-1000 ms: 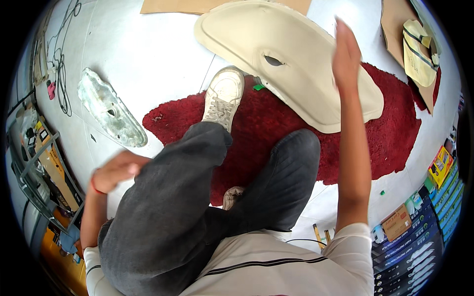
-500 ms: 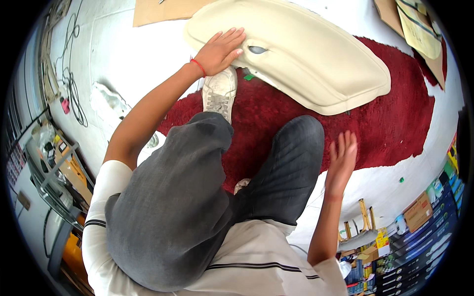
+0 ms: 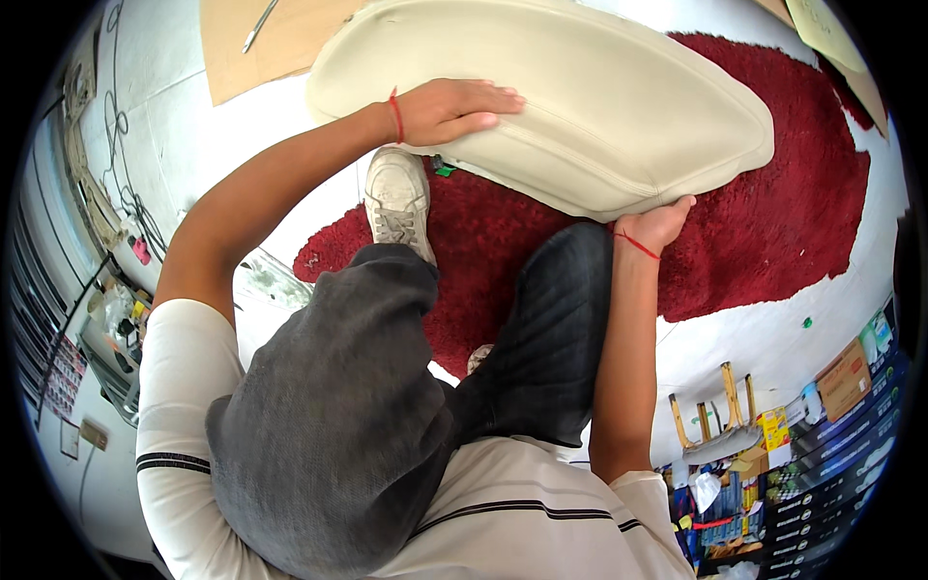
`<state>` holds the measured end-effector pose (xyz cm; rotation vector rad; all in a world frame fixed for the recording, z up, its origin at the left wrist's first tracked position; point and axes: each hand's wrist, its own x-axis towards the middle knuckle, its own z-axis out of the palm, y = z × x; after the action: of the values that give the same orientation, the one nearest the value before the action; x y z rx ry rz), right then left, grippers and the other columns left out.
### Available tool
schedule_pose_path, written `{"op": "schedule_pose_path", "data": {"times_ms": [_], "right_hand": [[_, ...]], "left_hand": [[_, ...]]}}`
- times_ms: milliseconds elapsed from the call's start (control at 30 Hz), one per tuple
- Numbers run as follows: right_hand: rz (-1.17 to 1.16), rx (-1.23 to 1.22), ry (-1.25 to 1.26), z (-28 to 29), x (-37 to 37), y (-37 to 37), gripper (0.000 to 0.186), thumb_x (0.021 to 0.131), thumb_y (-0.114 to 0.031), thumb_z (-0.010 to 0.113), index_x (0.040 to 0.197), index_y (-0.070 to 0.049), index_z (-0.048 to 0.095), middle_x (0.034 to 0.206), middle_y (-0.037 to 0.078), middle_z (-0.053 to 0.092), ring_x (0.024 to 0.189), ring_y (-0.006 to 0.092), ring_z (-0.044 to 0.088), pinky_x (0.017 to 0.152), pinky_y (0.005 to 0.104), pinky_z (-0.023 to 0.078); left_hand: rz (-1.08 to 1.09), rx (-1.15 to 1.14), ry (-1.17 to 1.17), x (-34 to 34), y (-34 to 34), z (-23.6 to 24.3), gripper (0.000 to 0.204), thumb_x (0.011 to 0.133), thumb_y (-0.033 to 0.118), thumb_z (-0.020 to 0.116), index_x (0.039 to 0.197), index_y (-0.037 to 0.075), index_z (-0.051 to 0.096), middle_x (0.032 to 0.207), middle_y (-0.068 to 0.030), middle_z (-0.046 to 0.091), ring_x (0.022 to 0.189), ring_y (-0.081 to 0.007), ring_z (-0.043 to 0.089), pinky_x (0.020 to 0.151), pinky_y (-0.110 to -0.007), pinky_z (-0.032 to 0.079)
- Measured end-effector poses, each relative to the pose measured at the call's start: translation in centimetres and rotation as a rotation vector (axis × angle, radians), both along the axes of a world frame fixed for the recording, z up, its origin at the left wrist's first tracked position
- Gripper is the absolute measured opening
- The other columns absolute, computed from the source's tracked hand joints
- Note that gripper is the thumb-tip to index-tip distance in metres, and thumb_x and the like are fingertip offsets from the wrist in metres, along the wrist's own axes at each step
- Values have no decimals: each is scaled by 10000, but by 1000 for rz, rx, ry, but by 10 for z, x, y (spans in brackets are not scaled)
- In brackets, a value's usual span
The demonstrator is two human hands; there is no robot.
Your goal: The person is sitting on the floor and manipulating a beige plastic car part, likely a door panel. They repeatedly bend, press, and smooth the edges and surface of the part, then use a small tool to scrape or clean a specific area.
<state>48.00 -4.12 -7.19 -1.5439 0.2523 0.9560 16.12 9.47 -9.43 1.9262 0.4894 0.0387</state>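
A large cream, leather-like door panel (image 3: 580, 87) lies across a dark red shaggy rug (image 3: 773, 222) in front of me. My left hand (image 3: 459, 109) rests flat on the panel's near left part, fingers stretched out to the right. The panel's handle recess is hidden beneath it. At the near right edge of the panel, my right hand (image 3: 657, 224) grips the rim, with most of its fingers hidden behind or under it. Red strings circle both wrists. Beside the panel's near edge, a small green piece (image 3: 445, 171) shows next to my shoe (image 3: 397, 198).
Brown cardboard (image 3: 232, 48) with a thin metal tool (image 3: 259, 27) on it lies at the far left. A black cable (image 3: 114, 126) trails over the white floor. At the lower right stand a small stool (image 3: 723, 443), a carton (image 3: 844, 380) and stacked dark boxes.
My right hand has moved from beside my knee up to the panel's near edge and taken hold. My left hand has slid right along the panel, over its handle recess.
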Motion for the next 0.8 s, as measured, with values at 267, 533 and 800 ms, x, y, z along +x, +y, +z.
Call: {"op": "schedule_pose_path", "data": {"times_ms": [267, 533, 800], "right_hand": [[2, 66, -10, -7, -4, -7, 674, 1137, -506, 191, 1620, -56, 326, 1669, 136, 354, 1504, 330, 381, 1263, 466, 307], [9, 134, -11, -18, 9, -15, 733, 1124, -571, 174, 1641, -61, 275, 1695, 124, 304, 1536, 318, 333, 1267, 457, 292], [68, 134, -62, -8, -4, -1, 743, 1122, -590, 155, 1645, -77, 274, 1696, 117, 307, 1540, 315, 327, 1272, 449, 282]], "left_hand": [[-279, 70, -25, 145, -27, 4, 732, 1085, 566, 428, 1615, 63, 387, 1683, -144, 363, 1568, -301, 317, 1301, -455, 224], [-392, 356, 265, 74, 12, 21, 855, 1062, 651, 401, 1655, 48, 274, 1715, -134, 300, 1595, -284, 259, 1316, -495, 136], [-256, 296, 34, 144, -13, -9, 831, 1076, 613, 398, 1657, 35, 254, 1717, -177, 271, 1608, -289, 221, 1319, -482, 120]]}}
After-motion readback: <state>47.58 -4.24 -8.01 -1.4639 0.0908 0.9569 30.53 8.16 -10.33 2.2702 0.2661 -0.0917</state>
